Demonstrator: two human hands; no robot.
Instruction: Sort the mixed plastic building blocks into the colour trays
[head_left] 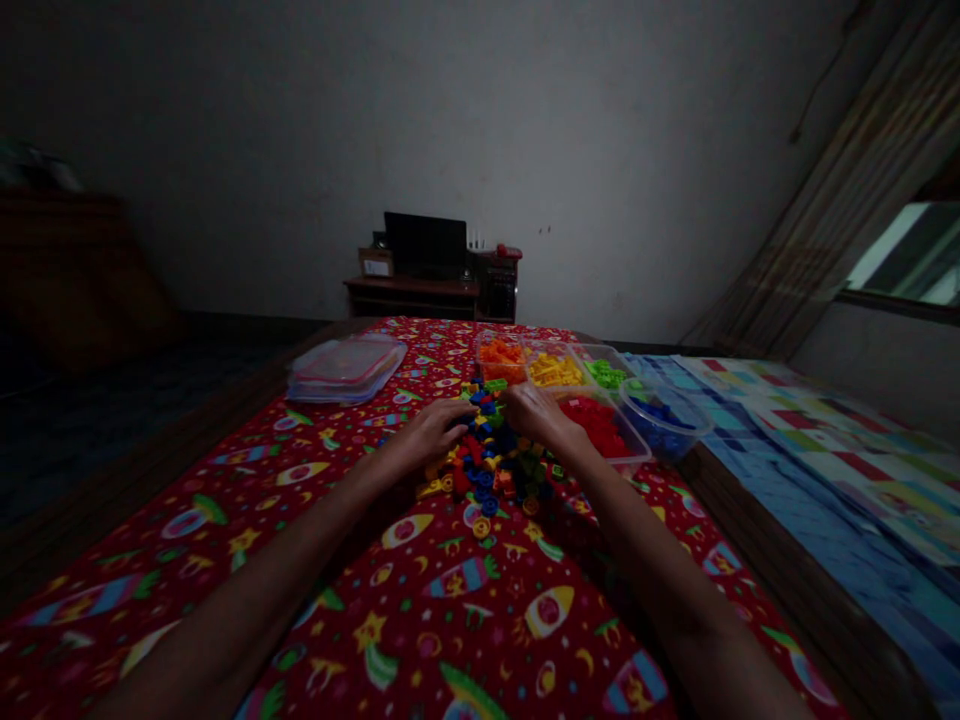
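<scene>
A white label (pixel 377 268) beside the monitor (pixel 425 242) is too small to read; the window (pixel 911 250) is cut off at right. Mixed plastic building-toy pieces (pixel 487 472) lie heaped between the hands, which stand apart. The left hand (pixel 442 425) has its thumb parted from its fingers; the right hand's (pixel 534 412) fingertips are hidden. Whether either grips a piece, I cannot tell.

Cannot make out any grip inside the right hand (pixel 534 412), bent over part of the brick pile (pixel 487 457), or between the fingers (pixel 452 408) of the left hand (pixel 431 434). Lose both forearms (pixel 300 562) at the near edge, the window (pixel 915 255) at the right, the cabinet (pixel 82 285) at the left. Cannot name the dark, blurred items (pixel 37 170) atop the cabinet.
</scene>
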